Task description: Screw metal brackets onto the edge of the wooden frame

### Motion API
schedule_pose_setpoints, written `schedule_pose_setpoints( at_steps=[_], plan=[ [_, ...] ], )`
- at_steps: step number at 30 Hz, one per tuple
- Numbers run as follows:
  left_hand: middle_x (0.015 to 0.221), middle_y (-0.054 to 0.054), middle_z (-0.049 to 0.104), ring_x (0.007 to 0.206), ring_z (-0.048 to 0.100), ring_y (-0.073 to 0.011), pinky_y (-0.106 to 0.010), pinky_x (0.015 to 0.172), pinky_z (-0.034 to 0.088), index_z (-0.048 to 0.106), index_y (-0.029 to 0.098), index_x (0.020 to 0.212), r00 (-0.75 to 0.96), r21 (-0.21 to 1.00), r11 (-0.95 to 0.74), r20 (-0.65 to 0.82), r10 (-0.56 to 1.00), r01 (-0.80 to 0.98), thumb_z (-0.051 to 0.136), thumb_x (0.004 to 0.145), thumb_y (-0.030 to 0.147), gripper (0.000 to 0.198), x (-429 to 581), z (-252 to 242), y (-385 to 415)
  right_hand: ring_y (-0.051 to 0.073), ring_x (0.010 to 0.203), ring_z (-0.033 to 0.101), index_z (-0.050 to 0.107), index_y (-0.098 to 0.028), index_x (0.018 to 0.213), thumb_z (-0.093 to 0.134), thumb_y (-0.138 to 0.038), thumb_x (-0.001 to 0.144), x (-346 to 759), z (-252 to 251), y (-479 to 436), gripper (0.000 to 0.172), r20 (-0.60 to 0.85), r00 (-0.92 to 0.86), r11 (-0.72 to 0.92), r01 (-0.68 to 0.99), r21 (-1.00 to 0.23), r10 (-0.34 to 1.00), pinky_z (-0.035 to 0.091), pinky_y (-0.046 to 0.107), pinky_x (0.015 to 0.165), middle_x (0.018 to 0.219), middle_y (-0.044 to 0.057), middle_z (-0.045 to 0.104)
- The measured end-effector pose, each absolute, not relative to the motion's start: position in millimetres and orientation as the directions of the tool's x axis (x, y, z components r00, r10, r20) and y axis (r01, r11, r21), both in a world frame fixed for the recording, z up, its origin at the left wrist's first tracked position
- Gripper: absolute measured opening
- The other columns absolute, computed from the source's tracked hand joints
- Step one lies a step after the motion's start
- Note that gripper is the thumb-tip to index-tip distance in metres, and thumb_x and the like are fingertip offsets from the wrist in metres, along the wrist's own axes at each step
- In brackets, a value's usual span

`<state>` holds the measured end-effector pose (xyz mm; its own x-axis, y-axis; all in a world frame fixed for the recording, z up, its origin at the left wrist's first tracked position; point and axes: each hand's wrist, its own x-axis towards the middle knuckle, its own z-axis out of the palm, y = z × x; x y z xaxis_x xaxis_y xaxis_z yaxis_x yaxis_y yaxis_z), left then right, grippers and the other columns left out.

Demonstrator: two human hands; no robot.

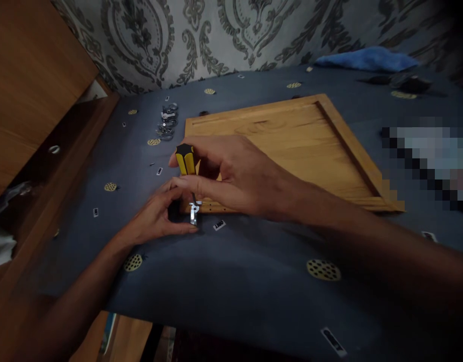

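I am looking down on a dark blue sheet (254,281) with yellow dots, which gives a soft, flat place for everything to lie. On it rests a wooden panel (291,146), framed face up, its near left corner turned toward me so that corner is within easy reach of both hands. A brown cabinet (31,75) stands at the left edge, and patterned wallpaper (216,35) runs behind. A blue cloth (367,59) lies far back on the right, well apart from the work.

My right hand (235,173) is curled over the top of a screwdriver (185,160). The fingers and thumb are closed round its yellow and black handle, and the shaft stands nearly upright. I judge that grip lets the hand press down and twist at once.

My left hand (156,216) lies low on the sheet, just under the right. Its thumb and fingertips are drawn in on a small metal bracket (194,212) at the panel's near corner. That hold seems meant to stop the bracket slipping under the tip. The tip meets the bracket, though the exact contact is too dark to make out.

A pile of metal fittings (168,120) sits beyond the panel's far left corner, near but out of the way. A small tag (218,225) lies just beside the bracket.
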<state>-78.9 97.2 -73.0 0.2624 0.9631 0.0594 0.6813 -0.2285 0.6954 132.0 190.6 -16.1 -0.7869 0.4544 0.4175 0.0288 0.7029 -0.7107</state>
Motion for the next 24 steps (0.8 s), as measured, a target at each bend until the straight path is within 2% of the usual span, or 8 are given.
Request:
schedule_pose_setpoints(
  at_steps=[3, 6, 8, 12, 16, 19, 24],
  plan=[
    [0.098, -0.003, 0.063, 0.093, 0.059, -0.0232, -0.036, 0.085, 0.051, 0.065, 0.022, 0.092, 0.266, 0.691, -0.243, 0.076, 0.961, 0.68, 0.086, 0.079, 0.054, 0.041, -80, -73, 97, 0.013, 0.075, 0.057, 0.053, -0.021, 0.081, 0.067, -0.031, 0.1, 131, -15, 189, 0.026, 0.429, -0.754, 0.69, 0.044, -0.722, 0.497, 0.043, 0.025, 0.066, 0.076, -0.002, 0.061],
    [0.097, -0.002, 0.061, 0.092, 0.057, -0.023, -0.036, 0.083, 0.05, 0.065, 0.021, 0.093, 0.276, 0.688, -0.245, 0.068, 0.959, 0.683, 0.085, 0.079, 0.056, 0.043, -80, -73, 98, 0.012, 0.069, 0.051, 0.049, -0.021, 0.077, 0.071, -0.04, 0.098, 130, -15, 186, 0.036, 0.49, -0.612, 0.662, 0.072, -0.746, 0.62, 0.042, 0.026, 0.063, 0.07, -0.004, 0.054],
    [0.099, -0.003, 0.06, 0.094, 0.057, -0.0235, -0.036, 0.083, 0.049, 0.065, 0.021, 0.095, 0.284, 0.694, -0.243, 0.059, 0.957, 0.677, 0.084, 0.081, 0.057, 0.043, -80, -72, 98, 0.012, 0.067, 0.049, 0.048, -0.022, 0.077, 0.071, -0.045, 0.098, 129, -15, 185, 0.038, 0.53, -0.548, 0.654, 0.043, -0.755, 0.648, 0.041, 0.026, 0.063, 0.07, -0.004, 0.052],
    [0.1, -0.003, 0.061, 0.097, 0.057, -0.0242, -0.036, 0.086, 0.048, 0.065, 0.02, 0.094, 0.284, 0.702, -0.246, 0.065, 0.957, 0.668, 0.083, 0.082, 0.054, 0.041, -79, -72, 98, 0.011, 0.067, 0.047, 0.043, -0.022, 0.074, 0.07, -0.043, 0.098, 128, -17, 187, 0.042, 0.57, -0.538, 0.679, 0.006, -0.734, 0.621, 0.038, 0.026, 0.064, 0.071, -0.005, 0.05],
    [0.094, -0.001, 0.058, 0.09, 0.056, -0.022, -0.035, 0.081, 0.048, 0.065, 0.021, 0.095, 0.29, 0.684, -0.274, 0.094, 0.952, 0.676, 0.083, 0.082, 0.054, 0.04, -79, -74, 98, 0.012, 0.068, 0.045, 0.045, -0.022, 0.075, 0.07, -0.036, 0.098, 125, -22, 188, 0.037, 0.531, -0.589, 0.669, 0.022, -0.743, 0.609, 0.036, 0.026, 0.064, 0.071, -0.005, 0.048],
    [0.092, -0.001, 0.059, 0.087, 0.056, -0.0211, -0.034, 0.079, 0.049, 0.063, 0.022, 0.091, 0.284, 0.673, -0.28, 0.108, 0.953, 0.685, 0.083, 0.081, 0.056, 0.041, -79, -74, 98, 0.012, 0.07, 0.044, 0.037, -0.023, 0.071, 0.07, -0.033, 0.098, 124, -24, 188, 0.044, 0.561, -0.592, 0.703, 0.013, -0.711, 0.578, 0.036, 0.027, 0.066, 0.069, -0.005, 0.046],
    [0.097, -0.003, 0.063, 0.092, 0.058, -0.0227, -0.035, 0.082, 0.05, 0.062, 0.021, 0.087, 0.278, 0.668, -0.284, 0.119, 0.953, 0.688, 0.084, 0.08, 0.054, 0.04, -79, -74, 98, 0.011, 0.071, 0.048, 0.036, -0.023, 0.074, 0.07, -0.034, 0.098, 124, -26, 188, 0.043, 0.564, -0.591, 0.72, 0.04, -0.693, 0.576, 0.037, 0.026, 0.067, 0.07, -0.005, 0.048]
  ],
)
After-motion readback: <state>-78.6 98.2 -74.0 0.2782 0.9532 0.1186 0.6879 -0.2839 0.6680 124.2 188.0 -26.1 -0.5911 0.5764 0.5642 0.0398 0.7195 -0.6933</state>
